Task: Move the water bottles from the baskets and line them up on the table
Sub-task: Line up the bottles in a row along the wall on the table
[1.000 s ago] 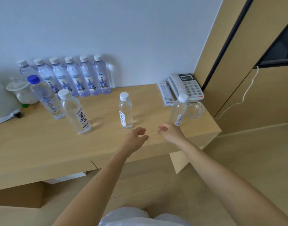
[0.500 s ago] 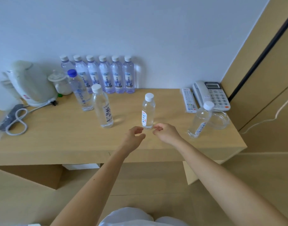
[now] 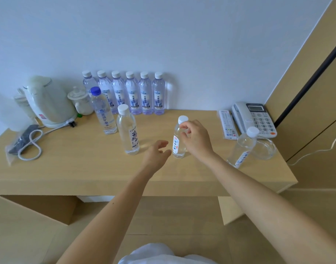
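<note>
I see a plain white wall at the far side, a pale wood table against it, tan panelling with a dark strip on the right, and wood floor near me.

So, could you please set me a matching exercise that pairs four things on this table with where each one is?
Things:
1. kettle
2. telephone
3. blue-capped bottle
4. small bottle

Places:
A. just right of the remote control
B. farthest left of the four
C. gripped near its cap by the right hand
D. in front of the left end of the back row of bottles

Pairs: 1-B, 2-A, 3-D, 4-C.
</note>
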`<state>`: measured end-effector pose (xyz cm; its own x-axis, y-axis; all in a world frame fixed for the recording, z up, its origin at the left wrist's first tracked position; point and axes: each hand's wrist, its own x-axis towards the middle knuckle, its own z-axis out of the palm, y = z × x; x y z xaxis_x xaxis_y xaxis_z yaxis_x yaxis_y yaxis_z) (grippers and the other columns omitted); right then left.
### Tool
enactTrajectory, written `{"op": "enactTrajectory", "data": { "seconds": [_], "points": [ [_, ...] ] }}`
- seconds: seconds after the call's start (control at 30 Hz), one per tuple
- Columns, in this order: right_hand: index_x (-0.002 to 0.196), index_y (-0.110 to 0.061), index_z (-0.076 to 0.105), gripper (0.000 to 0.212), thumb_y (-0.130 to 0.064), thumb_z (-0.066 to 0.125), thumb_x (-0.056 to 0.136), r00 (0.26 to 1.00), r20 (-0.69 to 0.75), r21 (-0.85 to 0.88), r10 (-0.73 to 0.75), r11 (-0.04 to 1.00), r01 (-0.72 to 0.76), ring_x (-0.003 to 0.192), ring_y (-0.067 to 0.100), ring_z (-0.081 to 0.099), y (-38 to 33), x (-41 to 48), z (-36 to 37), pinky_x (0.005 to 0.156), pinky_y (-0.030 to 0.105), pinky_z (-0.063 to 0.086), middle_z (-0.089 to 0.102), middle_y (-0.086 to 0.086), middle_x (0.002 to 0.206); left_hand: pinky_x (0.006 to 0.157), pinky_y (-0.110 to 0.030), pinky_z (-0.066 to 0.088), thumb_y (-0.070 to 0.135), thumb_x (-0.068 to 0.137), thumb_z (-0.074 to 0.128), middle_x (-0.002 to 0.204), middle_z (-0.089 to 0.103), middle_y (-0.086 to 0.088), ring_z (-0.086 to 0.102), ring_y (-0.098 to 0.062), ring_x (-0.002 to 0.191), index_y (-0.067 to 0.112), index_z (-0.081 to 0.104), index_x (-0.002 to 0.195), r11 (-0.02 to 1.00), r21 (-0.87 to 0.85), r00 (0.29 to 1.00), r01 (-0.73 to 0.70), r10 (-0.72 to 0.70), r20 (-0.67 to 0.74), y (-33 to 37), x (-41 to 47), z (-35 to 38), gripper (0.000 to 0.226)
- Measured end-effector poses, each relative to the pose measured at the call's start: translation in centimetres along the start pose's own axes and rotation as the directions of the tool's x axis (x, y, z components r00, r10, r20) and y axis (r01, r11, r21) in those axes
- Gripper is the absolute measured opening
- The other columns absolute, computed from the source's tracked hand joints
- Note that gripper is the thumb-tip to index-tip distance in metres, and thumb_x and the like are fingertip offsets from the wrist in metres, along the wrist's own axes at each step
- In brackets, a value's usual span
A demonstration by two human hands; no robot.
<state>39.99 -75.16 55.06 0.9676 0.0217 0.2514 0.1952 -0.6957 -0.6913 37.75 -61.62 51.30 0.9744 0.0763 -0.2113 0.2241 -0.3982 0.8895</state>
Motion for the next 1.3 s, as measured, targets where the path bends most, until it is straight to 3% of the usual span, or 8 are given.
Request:
{"op": "enactTrajectory", "data": {
  "seconds": [0.2,0.4,0.53,0.63,0.77,0.9,1.1,1.3],
  "points": [
    [0.103,-0.011,0.064,0.023,-0.006,0.054,0.084,0.997,-0.035,-0.047,-0.075,0.996,0.073,0.098,0.022,0.052,-1.1,1.6,-0.7,0.077,0.021,0.036,0.057,0.005,0.108,0.091,-0.029,0.043,0.017,0.088,0.056,0.128,0.055,0.005,0.055,-0.016,0.113,0.019,0.052,0.124,0.999,-0.004,0.998,-0.051,0.051,-0.026,1.2,1.0,-0.7,0.036],
    [0.107,-0.012,0.063,0.025,-0.007,0.054,0.084,0.983,0.066,-0.005,-0.169,0.985,0.170,0.104,0.018,0.053,-3.8,3.5,1.3,0.085,0.022,0.039,0.056,0.003,0.109,0.093,-0.030,0.044,0.017,0.087,0.057,0.122,0.057,0.005,0.057,-0.016,0.111,0.019,0.055,0.119,0.999,-0.027,0.999,-0.031,0.030,-0.038,0.3,1.4,-2.5,0.032],
    [0.110,-0.010,0.062,0.028,-0.006,0.057,0.084,0.961,0.175,0.032,-0.216,0.976,0.214,0.096,0.015,0.049,-5.4,4.2,3.3,0.082,0.017,0.033,0.055,0.006,0.112,0.095,-0.033,0.045,0.014,0.086,0.059,0.121,0.059,0.000,0.060,-0.016,0.103,0.018,0.058,0.113,0.997,-0.082,0.995,0.008,-0.016,-0.095,-1.0,1.4,-4.2,0.027],
    [0.114,-0.010,0.060,0.031,-0.007,0.059,0.083,0.941,0.263,0.029,-0.215,0.976,0.215,0.091,0.010,0.042,-6.0,4.7,4.5,0.083,0.017,0.032,0.053,0.007,0.116,0.089,-0.028,0.043,0.009,0.086,0.058,0.114,0.061,-0.003,0.057,-0.014,0.094,0.011,0.059,0.113,0.994,-0.101,0.991,0.032,-0.045,-0.124,-1.8,1.3,-5.5,0.027],
    [0.118,-0.011,0.058,0.034,-0.009,0.059,0.084,0.933,0.307,0.033,-0.189,0.982,0.188,0.108,0.021,0.050,-6.7,5.1,5.7,0.093,0.026,0.036,0.053,0.007,0.122,0.083,-0.022,0.040,0.012,0.086,0.057,0.106,0.063,0.000,0.057,-0.013,0.099,0.013,0.062,0.109,0.994,-0.084,0.982,0.064,-0.078,-0.172,-3.0,1.4,-6.7,0.023],
    [0.117,-0.011,0.058,0.034,-0.010,0.059,0.084,0.927,0.326,0.018,-0.182,0.982,0.187,0.113,0.024,0.049,-6.8,5.5,6.1,0.097,0.028,0.035,0.053,0.008,0.122,0.071,-0.020,0.040,0.013,0.087,0.055,0.099,0.061,0.004,0.054,-0.010,0.093,0.014,0.063,0.107,0.994,-0.069,0.973,0.082,-0.095,-0.208,-3.4,1.8,-7.4,0.022],
    [0.110,-0.014,0.064,0.026,-0.017,0.057,0.085,0.949,0.155,-0.256,-0.274,0.917,0.306,0.120,0.027,0.035,-5.8,6.4,3.2,0.096,0.025,0.029,0.057,0.004,0.114,0.076,-0.019,0.042,0.009,0.084,0.060,0.101,0.059,0.002,0.055,-0.012,0.092,0.012,0.061,0.109,0.996,-0.070,0.993,0.061,-0.067,-0.096,-2.4,3.0,-5.4,0.026],
    [0.116,-0.019,0.059,0.031,-0.026,0.056,0.086,0.965,0.250,-0.370,-0.084,0.912,0.175,0.122,0.026,0.033,-2.6,6.8,-0.6,0.098,0.033,0.038,0.050,0.003,0.121,0.081,-0.021,0.041,0.013,0.083,0.064,0.119,0.060,-0.001,0.060,-0.018,0.104,0.013,0.058,0.118,1.000,0.014,1.000,-0.002,0.001,0.028,-0.3,4.2,-1.7,0.035]
  ]
}}
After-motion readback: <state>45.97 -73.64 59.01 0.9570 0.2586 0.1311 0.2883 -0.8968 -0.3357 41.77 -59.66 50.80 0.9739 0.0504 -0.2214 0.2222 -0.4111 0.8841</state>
